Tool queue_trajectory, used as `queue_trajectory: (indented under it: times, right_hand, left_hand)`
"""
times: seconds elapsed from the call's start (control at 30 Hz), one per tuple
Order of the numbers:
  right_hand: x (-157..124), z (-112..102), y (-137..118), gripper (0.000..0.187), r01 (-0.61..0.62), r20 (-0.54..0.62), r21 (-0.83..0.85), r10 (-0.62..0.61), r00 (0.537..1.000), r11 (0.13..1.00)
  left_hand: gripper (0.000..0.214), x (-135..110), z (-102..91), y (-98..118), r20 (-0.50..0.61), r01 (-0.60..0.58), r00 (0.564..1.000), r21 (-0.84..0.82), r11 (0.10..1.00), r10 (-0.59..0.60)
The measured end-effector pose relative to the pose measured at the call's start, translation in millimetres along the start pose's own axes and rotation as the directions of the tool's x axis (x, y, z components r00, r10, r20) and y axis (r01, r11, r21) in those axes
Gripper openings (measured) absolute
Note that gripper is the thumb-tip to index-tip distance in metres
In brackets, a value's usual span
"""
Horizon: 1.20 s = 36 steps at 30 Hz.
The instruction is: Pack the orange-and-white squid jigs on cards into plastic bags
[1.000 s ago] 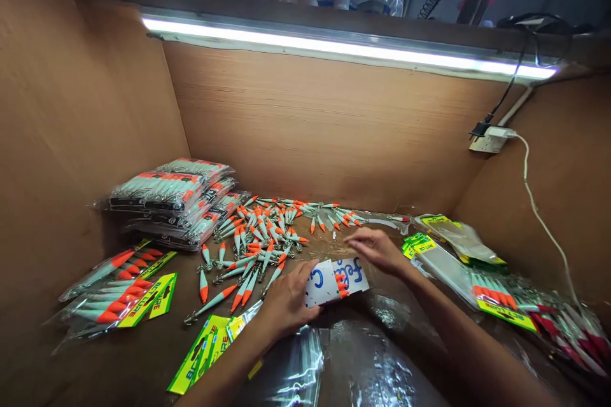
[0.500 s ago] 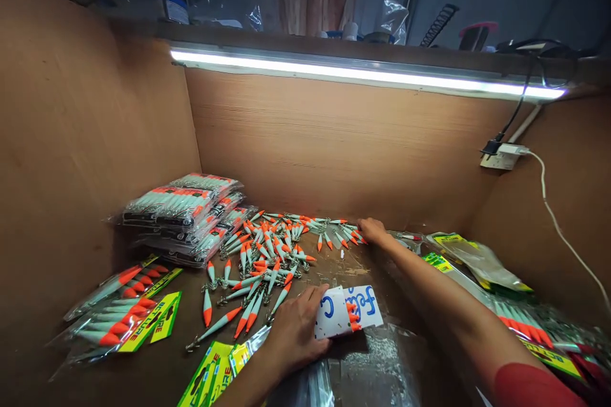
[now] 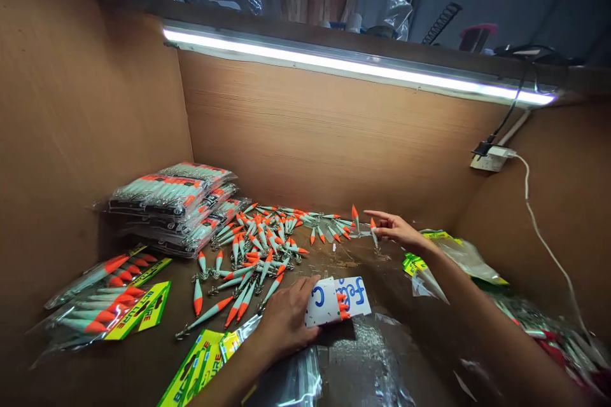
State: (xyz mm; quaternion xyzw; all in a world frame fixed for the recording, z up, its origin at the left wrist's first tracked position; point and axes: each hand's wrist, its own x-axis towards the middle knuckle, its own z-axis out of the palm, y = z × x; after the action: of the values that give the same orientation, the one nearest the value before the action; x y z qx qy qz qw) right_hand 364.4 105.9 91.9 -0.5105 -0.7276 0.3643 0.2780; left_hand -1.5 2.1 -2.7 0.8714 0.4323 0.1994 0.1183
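Near the front, my left hand (image 3: 286, 317) is closed around the left end of a small white box (image 3: 356, 292) with blue handwriting; orange lure tips show in its middle. Farther back, my right hand (image 3: 396, 229) pinches a pale squid jig (image 3: 374, 235) with an orange tip, its hooks hanging down. The index finger of that hand is stretched out. Just left of it another squid jig (image 3: 355, 219) stands tip-up; whether it is touched I cannot tell. Many loose squid jigs (image 3: 262, 248) lie in a heap behind and left of the box.
Bagged jigs (image 3: 157, 194) are stacked at the back left. Packs with yellow-green cards (image 3: 138, 315) lie in front of them. Clear plastic bags (image 3: 291, 375) are near my left forearm. More packaging (image 3: 458, 254) lies at right, and a white cable (image 3: 544, 222) hangs from a socket.
My right hand has drawn back a little from the far row of jigs and now has a jig in its fingers. My left hand stays on the box. The view has shifted slightly.
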Motion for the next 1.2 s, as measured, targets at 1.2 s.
queue_trajectory:
  times: [1.2]
  right_hand:
    - [-90, 137, -43, 0.035, 0.274, -0.009, -0.734, -0.412, 0.911, 0.621]
  left_hand:
    - [0.086, 1, -6.8, 13, -0.008, -0.165, 0.986, -0.145, 0.976, 0.165]
